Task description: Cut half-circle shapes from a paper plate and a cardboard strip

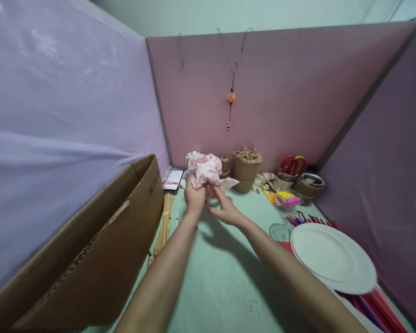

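Note:
A bundled pale pink cloth (pixel 208 171) with small red spots is held up above the far part of the table. My left hand (pixel 194 196) is closed round its lower left side, the thumb side facing inward. My right hand (pixel 227 209) is at the lower right of the cloth, a finger reaching up against it and the thumb held apart. A pointed end of the cloth sticks out to the right above that hand. The fingertips behind the cloth are hidden.
At left stands an open cardboard box (pixel 131 231), beside bundled thin sticks (pixel 164 222) and a phone (pixel 173 179). Twine (pixel 247 169) stands behind. Red-handled scissors (pixel 289 165) rest in a can. White plates (pixel 333 256) lie at right. A beaded string (pixel 231 98) hangs behind.

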